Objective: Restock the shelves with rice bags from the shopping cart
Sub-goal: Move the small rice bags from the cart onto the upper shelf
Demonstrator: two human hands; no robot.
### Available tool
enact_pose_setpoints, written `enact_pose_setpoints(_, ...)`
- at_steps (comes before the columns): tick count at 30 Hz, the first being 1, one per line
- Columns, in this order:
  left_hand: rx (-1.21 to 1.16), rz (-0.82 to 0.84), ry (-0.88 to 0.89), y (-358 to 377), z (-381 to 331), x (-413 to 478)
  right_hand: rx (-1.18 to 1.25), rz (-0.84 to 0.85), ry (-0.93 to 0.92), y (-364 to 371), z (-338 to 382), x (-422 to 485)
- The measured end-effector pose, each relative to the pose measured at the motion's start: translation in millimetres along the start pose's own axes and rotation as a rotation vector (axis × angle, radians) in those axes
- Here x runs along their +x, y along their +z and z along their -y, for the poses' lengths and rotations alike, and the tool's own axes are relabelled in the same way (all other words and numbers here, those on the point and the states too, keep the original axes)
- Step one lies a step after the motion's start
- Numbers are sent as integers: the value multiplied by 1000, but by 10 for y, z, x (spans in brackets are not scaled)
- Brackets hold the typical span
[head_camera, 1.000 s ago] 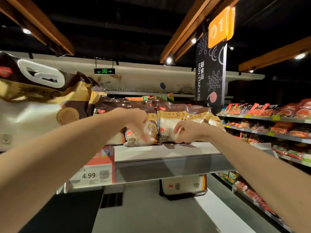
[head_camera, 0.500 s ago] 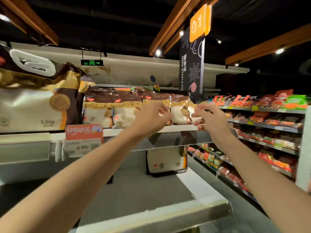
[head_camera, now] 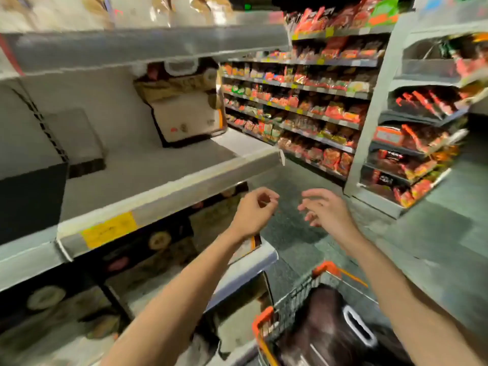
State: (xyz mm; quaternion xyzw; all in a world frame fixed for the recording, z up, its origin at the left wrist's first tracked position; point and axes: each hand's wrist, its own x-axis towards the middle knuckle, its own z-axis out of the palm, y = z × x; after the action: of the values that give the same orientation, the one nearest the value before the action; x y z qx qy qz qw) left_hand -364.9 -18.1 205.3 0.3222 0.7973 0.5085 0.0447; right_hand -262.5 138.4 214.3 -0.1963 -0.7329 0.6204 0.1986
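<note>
Cart (head_camera: 293, 297) nearest, low on my right: wire wall, orange corners. One dark rice bag (head_camera: 322, 323) lies in it, white handle slot facing up. Whether more bags lie under it, I cannot tell.

Hands: both above the cart, apart from each other, holding nothing.
- Left hand (head_camera: 253, 210): fingers loosely curled, thumb near forefinger, nothing between them.
- Right hand (head_camera: 327, 210): fingers spread and relaxed.

Shelves, on my left:
- Low shelf (head_camera: 245, 262): dark bags (head_camera: 158, 241), blurred.
- Middle shelf (head_camera: 148, 167): mostly bare board, yellow tag (head_camera: 108, 229) on the front rail, one pale bag (head_camera: 190, 114) standing at the back near the right end.
- Top shelf (head_camera: 148, 46): only the bottoms of its bags show, blurred.

Far down the aisle: red packets (head_camera: 332, 157). Not part of this job.

Judgement: the step in hand is the reach to the cart for the next bag; nothing is gripped yet.

Next move: lower both hands to the dark rice bag. It looks large and soft, so one hand should go through the handle slot and the other under the body. Lift it clear of the wire wall, then swing left. The middle shelf has the most room, so stand the bag upright beside the pale bag, label outward.
</note>
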Motion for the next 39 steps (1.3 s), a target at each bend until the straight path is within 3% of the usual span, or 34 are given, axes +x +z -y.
enact_pose_setpoints(5,-86,296,-243,864,669,-555,-66,-164,294,-225,-1254,-880)
enact_pose_setpoints(10,71,731,-350,1629,1417,-1430,-265,-247,669,-329,-2381,-2162)
enact_pose_setpoints(14,59,926,-471,1917,1587,-1972,-299,-467,670,-288,-2379,-2661)
enact_pose_setpoints(19,41,977,-419,2162,1496,-2180,-292,-732,737,-380,-2298,-2948)
enact_pose_setpoints(24,-41,1027,-529,2339,1274,-2251,-352,-912,828,-593,-2305,-3383)
enact_pose_setpoints(26,-170,977,-671,2457,1159,-2245,-398,-936,818,-706,-2300,-3473)
enact_pose_setpoints(30,-386,886,-956,2724,1016,-2207,-311,-809,813,-1002,-2331,-3447)
enact_pose_setpoints(35,-348,737,-931,2899,979,-2198,-80,-562,792,-1260,-2366,-3242)
enact_pose_setpoints(39,-557,713,-993,2868,819,-2216,183,-486,798,-1394,-2354,-3070)
